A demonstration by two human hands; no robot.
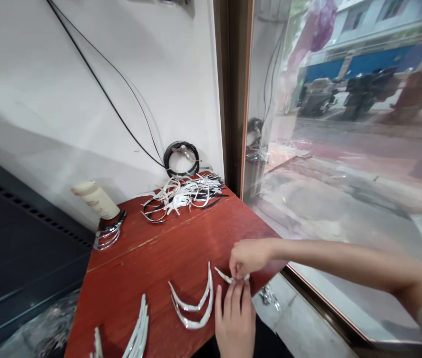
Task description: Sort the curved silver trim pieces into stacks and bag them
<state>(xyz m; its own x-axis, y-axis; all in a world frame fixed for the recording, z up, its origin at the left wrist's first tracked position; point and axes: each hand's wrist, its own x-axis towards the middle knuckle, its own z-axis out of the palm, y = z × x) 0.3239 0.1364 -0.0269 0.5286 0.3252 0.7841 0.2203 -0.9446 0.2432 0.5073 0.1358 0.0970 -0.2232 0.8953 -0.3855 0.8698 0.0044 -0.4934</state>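
Near the table's right edge, my right hand (251, 256) is closed, with its fingertips pinched on a thin curved white strip (222, 274). One pointed end of that strip sticks out to the left of the fingers; its middle is hidden. My left hand (235, 318) reaches up from below, fingers stretched out and slightly apart, fingertips touching the strip beside my right hand's fingers. Its thumb is out of sight. Left of my hands lie curved shiny white strips (193, 324), nested in a U shape. Farther left is a bundle of similar strips (138, 332), cut off by the frame.
A tangled pile of white and black strips (184, 194) lies at the back of the red table (151, 268). Behind it, coiled black cable (166, 159) leans on the wall. A cream bottle (97, 200) and silver curved pieces (108, 236) are back left. Glass (330, 189) borders the right.
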